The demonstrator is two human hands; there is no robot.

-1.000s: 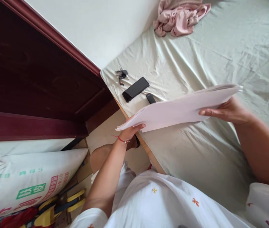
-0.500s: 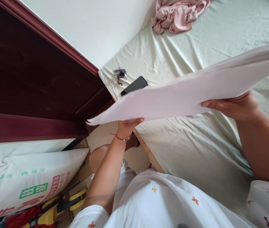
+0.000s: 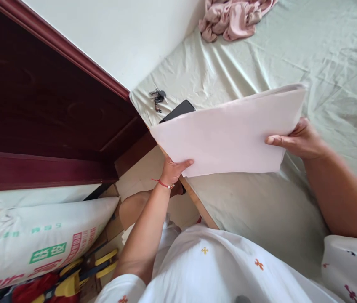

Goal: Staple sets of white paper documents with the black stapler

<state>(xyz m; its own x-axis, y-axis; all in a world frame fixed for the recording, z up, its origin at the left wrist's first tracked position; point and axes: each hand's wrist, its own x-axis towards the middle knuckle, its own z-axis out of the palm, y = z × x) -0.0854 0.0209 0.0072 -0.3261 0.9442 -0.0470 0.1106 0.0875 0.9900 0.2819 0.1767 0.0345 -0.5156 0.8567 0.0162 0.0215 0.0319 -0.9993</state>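
Note:
A stack of white paper sheets [image 3: 229,136] is held up in front of me, slightly tilted, above the bed edge. My left hand [image 3: 175,170] grips its lower left corner, thumb lying on the near face and fingers hidden behind. On the other side my right hand [image 3: 298,141] holds the right edge, its thumb also across the near face. Several layers show along the upper right edge of the stack. Behind the paper a black phone [image 3: 179,110] lies partly covered from view.
A bunch of keys [image 3: 158,97] lies on the pale green bed sheet [image 3: 336,71]. Crumpled pink cloth [image 3: 235,21] sits at the back by the wall. Dark red furniture [image 3: 52,101] stands at the left, with a printed white sack [image 3: 49,235] below it.
The paper was spread wide and long between my hands; now it looks shorter and more upright, its face turned towards me. My right hand has moved slightly left.

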